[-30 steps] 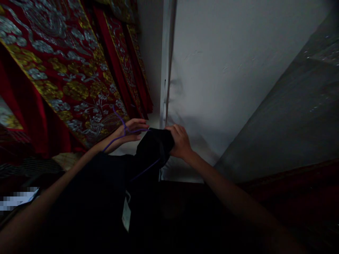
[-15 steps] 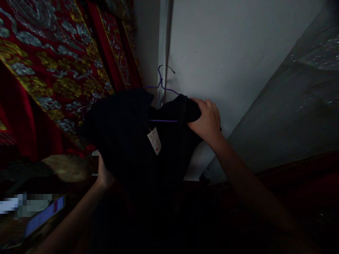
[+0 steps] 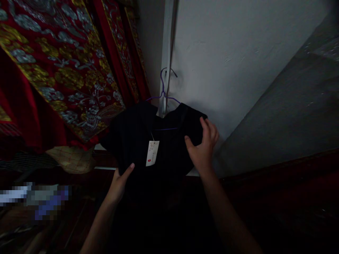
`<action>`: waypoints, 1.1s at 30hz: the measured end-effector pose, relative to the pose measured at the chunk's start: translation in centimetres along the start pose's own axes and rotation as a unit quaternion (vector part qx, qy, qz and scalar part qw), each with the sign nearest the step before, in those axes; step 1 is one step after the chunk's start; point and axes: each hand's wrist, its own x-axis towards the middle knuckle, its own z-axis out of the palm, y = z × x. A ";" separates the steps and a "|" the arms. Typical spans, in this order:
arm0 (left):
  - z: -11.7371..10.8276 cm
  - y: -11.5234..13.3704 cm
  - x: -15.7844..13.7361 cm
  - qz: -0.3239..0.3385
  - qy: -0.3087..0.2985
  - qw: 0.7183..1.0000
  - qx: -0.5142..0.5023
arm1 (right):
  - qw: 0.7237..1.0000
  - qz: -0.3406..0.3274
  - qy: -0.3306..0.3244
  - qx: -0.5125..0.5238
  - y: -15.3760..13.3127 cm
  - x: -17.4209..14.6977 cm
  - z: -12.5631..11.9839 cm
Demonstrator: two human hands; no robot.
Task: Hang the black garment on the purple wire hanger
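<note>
Leftward, the left hand [image 3: 118, 184] is resting its thumb over a dark garment [image 3: 169, 155], hidden fingers leaving its grip impossible to tell; the garment is hanging on a purple hanger [image 3: 163, 94]; the right hand [image 3: 203, 149] is holding its grip apart over one shoulder.

A dark short-sleeved cloth garment [image 3: 172, 148] hangs on a thin purple hanger [image 3: 163, 94], before a flat grey panel [image 3: 219, 60] — left hand [image 3: 118, 185] at the left side, right hand [image 3: 205, 146] near the right shoulder, white rectangular paper tag [image 3: 153, 153] between them. Red, gold-and-silver embroidered cloth [image 3: 71, 77] hangs left.
</note>
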 end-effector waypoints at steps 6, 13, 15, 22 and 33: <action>0.5 -0.8 -2.5 -0.030 0.003 0.999 -0.011 | 0.940 0.114 -0.165 0.276 -4.2 -9.6 3.3; -0.6 -0.8 -3.8 -0.057 0.023 0.998 -0.025 | 0.933 0.133 -0.152 0.298 -5.1 -9.3 6.4; -0.7 -0.8 -4.1 -0.070 0.022 0.997 -0.026 | 0.929 0.128 -0.163 0.308 -4.7 -8.3 6.5; -1.2 -0.8 -4.7 -0.091 0.023 0.995 -0.017 | 0.885 0.229 -0.134 0.383 -3.6 -4.0 5.3; -0.7 -1.1 -3.3 0.001 0.078 0.997 -0.029 | 0.672 0.323 -0.380 0.547 -7.4 -5.5 4.6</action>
